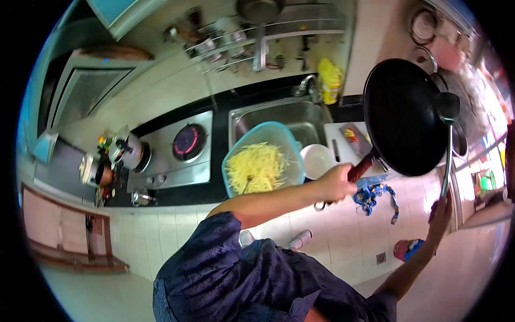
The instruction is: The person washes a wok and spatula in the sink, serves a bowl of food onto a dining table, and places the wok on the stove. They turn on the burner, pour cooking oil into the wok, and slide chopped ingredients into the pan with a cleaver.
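My left hand point(338, 185) is closed around the dark red-brown handle of a black wok point(405, 115). The wok is raised at the right, its dark round face turned toward me. In my right hand point(440, 213) is the handle of a metal spatula point(449, 142), its blade up by the wok's right edge. Behind my left forearm, a light blue basket point(294, 140) holds pale yellow shredded strips point(257, 165). A white bowl point(317, 160) sits between the basket and my left hand.
Left is a gas stove point(199, 170) with a reddish glowing burner point(189, 142). Behind the basket is a steel sink point(311, 121). A white cutting board point(335, 131) bears a knife point(358, 140). A patterned cloth point(370, 199) hangs at the counter edge. A pan point(260, 9) hangs above.
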Available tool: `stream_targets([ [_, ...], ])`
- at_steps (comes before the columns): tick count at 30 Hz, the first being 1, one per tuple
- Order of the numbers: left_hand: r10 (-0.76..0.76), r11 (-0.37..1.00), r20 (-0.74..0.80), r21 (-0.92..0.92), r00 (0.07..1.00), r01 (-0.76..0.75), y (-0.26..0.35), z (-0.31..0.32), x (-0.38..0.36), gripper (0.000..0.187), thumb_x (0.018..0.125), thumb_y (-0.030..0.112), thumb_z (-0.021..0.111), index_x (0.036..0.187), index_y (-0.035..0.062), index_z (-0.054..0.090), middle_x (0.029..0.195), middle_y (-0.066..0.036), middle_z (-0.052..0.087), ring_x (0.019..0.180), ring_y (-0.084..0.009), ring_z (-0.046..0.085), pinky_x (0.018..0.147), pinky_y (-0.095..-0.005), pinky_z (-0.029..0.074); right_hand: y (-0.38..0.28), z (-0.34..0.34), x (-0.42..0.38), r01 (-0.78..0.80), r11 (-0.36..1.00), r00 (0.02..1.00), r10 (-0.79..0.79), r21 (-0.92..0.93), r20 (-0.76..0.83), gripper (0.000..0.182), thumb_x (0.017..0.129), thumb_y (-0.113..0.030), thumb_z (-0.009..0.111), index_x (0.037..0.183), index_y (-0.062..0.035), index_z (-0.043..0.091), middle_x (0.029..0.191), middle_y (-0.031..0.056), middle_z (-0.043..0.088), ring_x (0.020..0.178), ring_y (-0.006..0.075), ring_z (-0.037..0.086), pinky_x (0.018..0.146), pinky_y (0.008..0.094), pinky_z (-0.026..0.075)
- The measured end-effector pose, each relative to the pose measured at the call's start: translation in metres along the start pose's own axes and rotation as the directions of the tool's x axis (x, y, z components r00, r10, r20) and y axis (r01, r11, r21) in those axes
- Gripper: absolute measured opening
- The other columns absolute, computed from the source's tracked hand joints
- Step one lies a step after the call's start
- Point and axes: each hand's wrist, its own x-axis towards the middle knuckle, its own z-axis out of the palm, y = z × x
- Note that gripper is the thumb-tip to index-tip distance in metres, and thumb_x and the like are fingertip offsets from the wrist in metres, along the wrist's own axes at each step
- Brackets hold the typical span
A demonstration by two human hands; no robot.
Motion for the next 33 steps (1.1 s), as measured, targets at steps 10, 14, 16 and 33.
stream_targets([
  [10, -0.237, 0.968, -0.115, -0.114, 0.965, 0.224, 0.009, -0.137, -0.346, 0.029, 0.083, 0.006, 0.058, 0.108, -0.0032, 0.048, 0.062, -0.004, 0.051, 0.046, -0.0117, 0.051, 0.043, -0.0259, 0.04, -0.13, 0.139, -0.116, 0.353, 0.935, 0.885, -0.323, -0.033, 0.334, 0.043, 0.101, -0.02, 0.046, 0.141, -0.0033, 0.043, 0.06, -0.006, 0.037, 0.047, 0.0012, 0.029, 0.041, 0.0193, 0.021],
  [14, -0.277, 0.959, -0.28, -0.139, 0.919, 0.247, -0.022, -0.203, -0.452, 0.024, 0.084, 0.005, 0.06, 0.103, -0.0001, 0.047, 0.067, -0.005, 0.053, 0.049, -0.0112, 0.053, 0.043, -0.0255, 0.042, -0.177, 0.243, -0.177, 0.351, 0.936, 0.831, -0.292, -0.04, 0.473, 0.044, 0.096, -0.013, 0.05, 0.139, -0.004, 0.047, 0.067, -0.007, 0.038, 0.056, 0.0011, 0.033, 0.047, 0.0182, 0.025],
  [16, -0.266, 0.958, -0.365, -0.203, 0.892, 0.203, -0.039, -0.234, -0.488, 0.022, 0.083, 0.004, 0.06, 0.101, -0.0003, 0.047, 0.065, -0.005, 0.053, 0.047, -0.0118, 0.053, 0.042, -0.0263, 0.042, -0.201, 0.295, -0.207, 0.354, 0.934, 0.778, -0.267, -0.046, 0.568, 0.043, 0.096, -0.011, 0.05, 0.138, -0.0037, 0.048, 0.076, -0.0019, 0.048, 0.06, 0.0041, 0.039, 0.051, 0.0198, 0.031],
  [33, -0.237, 0.916, -0.608, -0.399, 0.758, -0.034, -0.203, -0.435, -0.454, 0.018, 0.077, 0.007, 0.062, 0.09, 0.0024, 0.049, 0.065, -0.005, 0.053, 0.048, -0.0147, 0.054, 0.041, -0.0304, 0.047, -0.193, 0.609, -0.353, 0.784, 0.428, 0.585, -0.267, -0.45, 0.766, 0.047, 0.089, -0.005, 0.048, 0.136, -0.0133, 0.044, 0.097, 0.0209, 0.057, 0.083, 0.0372, 0.064, 0.071, 0.0483, 0.052],
])
